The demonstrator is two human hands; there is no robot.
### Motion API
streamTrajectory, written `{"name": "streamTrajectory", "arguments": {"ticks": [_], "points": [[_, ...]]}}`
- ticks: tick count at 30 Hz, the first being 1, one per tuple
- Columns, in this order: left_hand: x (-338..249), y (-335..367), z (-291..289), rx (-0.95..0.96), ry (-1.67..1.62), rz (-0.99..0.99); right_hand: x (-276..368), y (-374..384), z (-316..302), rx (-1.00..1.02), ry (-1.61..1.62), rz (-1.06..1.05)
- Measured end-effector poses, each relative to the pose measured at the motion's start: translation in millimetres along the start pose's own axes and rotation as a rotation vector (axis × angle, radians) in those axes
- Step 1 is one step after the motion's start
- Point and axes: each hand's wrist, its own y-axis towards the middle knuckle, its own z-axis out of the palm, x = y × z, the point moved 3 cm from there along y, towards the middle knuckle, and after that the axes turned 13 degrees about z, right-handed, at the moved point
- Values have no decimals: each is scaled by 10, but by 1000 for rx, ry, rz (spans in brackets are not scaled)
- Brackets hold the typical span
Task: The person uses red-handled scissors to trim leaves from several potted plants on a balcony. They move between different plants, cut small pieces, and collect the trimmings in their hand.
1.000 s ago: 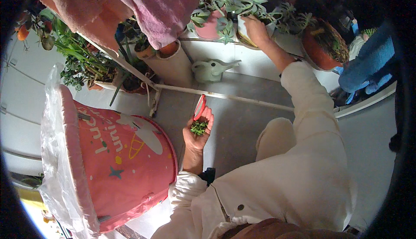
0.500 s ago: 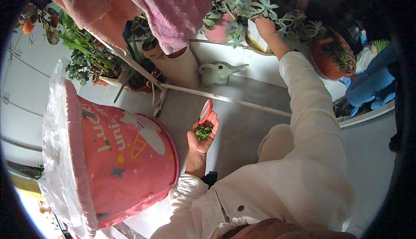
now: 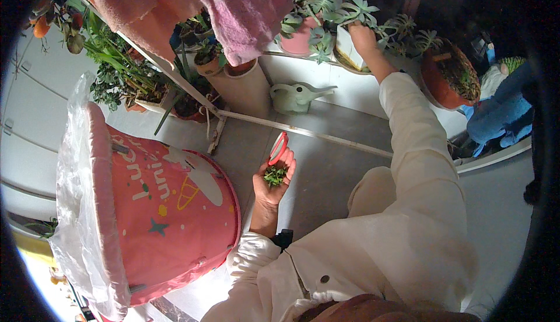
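Potted plants (image 3: 298, 37) line a pale ledge (image 3: 350, 94) above a grey floor (image 3: 318, 173). The left hand (image 3: 269, 190) is palm-up, its fingers together and curled, seemingly so the loose green leaves (image 3: 275, 175) don't spill; a red loop handle (image 3: 273, 161) juts past them. The right hand (image 3: 363, 37) is at a white pot (image 3: 345, 51), fingertips hidden, so I cannot tell their grip.

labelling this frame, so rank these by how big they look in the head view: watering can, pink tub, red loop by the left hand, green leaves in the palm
1. Pink tub
2. Watering can
3. Red loop and green leaves: too alike to rank
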Motion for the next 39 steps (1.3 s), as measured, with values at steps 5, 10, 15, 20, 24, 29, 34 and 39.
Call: {"name": "streamTrajectory", "arguments": {"ticks": [5,10,15,20,24,29,34,39], "points": [[3,-4,8,-2,-1,2,-15,26,34,20,44,0],[10,3,17,7,26,13,-51,122,115,93,-8,-6],[13,-1,0,-50,15,17,-138,119,167,97,30,4],[21,-5,12,-36,1,4,-223,12,93,-14,92,20],[19,10,12,-39,13,-3,-259,-72,-31,-123,145,-36],[20,14,-3,-35,28,6,-263,-109,-109,-75,140,30],[25,15,7,1,40,7,-314,-130,-173,-188,275,34],[36,17,-7,-27,24,3,-341,-210,-268,-164,529,63]]}}
